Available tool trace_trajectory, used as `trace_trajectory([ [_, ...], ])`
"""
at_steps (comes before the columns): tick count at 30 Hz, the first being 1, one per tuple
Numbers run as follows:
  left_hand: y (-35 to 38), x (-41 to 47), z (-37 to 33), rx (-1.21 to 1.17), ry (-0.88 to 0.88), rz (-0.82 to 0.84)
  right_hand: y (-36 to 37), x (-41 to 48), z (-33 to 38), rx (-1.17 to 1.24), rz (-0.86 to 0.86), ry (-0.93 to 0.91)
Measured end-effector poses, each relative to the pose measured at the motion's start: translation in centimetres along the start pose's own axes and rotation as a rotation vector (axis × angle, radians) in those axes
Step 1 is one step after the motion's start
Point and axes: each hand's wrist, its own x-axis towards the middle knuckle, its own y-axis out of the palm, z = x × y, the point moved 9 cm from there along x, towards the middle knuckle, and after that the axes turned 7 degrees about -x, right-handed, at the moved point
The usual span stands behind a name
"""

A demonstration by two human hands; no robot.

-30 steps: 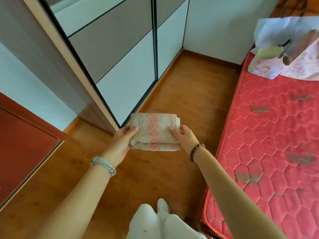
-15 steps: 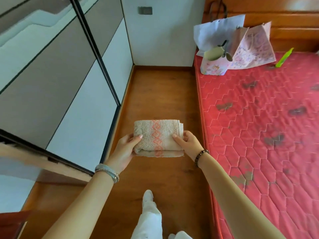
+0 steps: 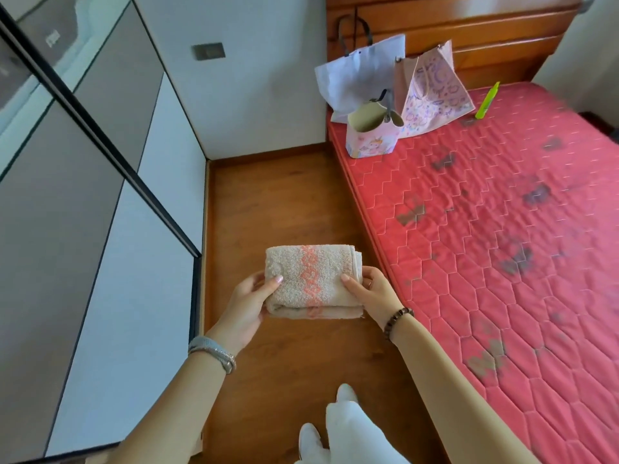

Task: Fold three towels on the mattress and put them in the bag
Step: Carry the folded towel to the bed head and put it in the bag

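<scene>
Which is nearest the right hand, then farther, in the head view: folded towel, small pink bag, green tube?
1. folded towel: gripped by the right hand.
2. small pink bag: ahead, on the mattress's left edge.
3. green tube: farthest, right, near the headboard.

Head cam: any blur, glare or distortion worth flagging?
Head view: towel is sharp; mattress smears toward its far right corner. Head view: the wide lens skews the wardrobe panels near the edges. Head view: soft daylight, mild sheen on the headboard, no hard shadows.
</scene>
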Motion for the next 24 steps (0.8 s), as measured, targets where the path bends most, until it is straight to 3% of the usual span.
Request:
trace_trajectory([
  [9, 3.0, 10.6, -3.0, 0.027, -0.058, 0.027, -2.5, 8.7, 2.4, 0.107, 0.058, 0.016],
  [24, 11.4, 26.6, -11.8, 0.016, -0.074, 0.053, -9.4, 25.0, 8.3, 0.208, 0.013, 0.065],
])
